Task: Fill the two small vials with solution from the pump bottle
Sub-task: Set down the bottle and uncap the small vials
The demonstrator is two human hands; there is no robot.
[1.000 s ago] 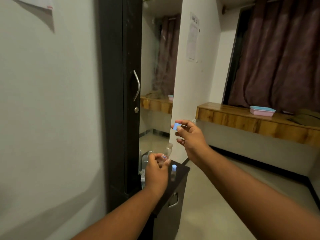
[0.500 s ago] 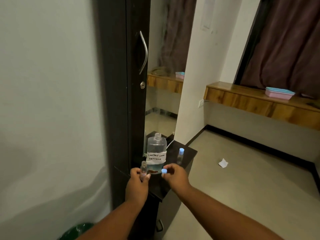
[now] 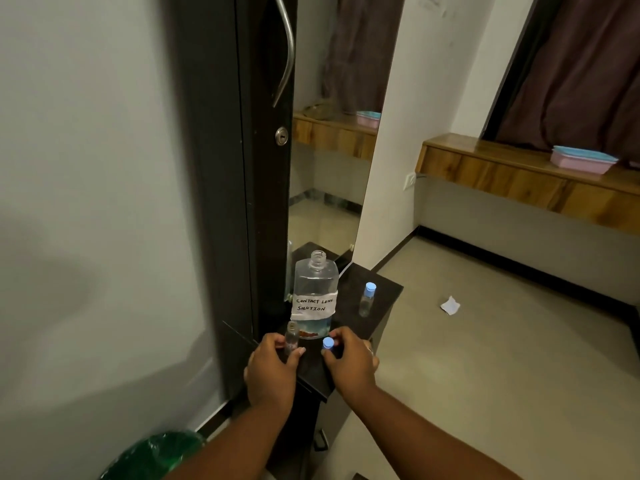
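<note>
Head view looks down at a little dark cabinet top next to a tall mirror. The left hand is pinching an open vial round its body, standing it upright near the front edge of the top, while the right hand has the vial's blue cap nipped between fingertips, just beside the vial but not on it. Right behind them sits the big bottle with the handwritten "contact lens solution" label; its neck is open, no pump head on it that I can see, and there's only a bit of liquid left at the bottom. A second vial, capped in blue, stands further back on the right, well apart from the hands. Handling-wise I'd guess the vials are super light, stiff and clear, with a narrow base, so easy to tip; hold low on the body and keep the mouth free. Can't tell if they're glass or plastic. The bottle looks like thin plastic and mostly empty, so light; I'd grab it around the labelled middle, where the paper gives some grip.
</note>
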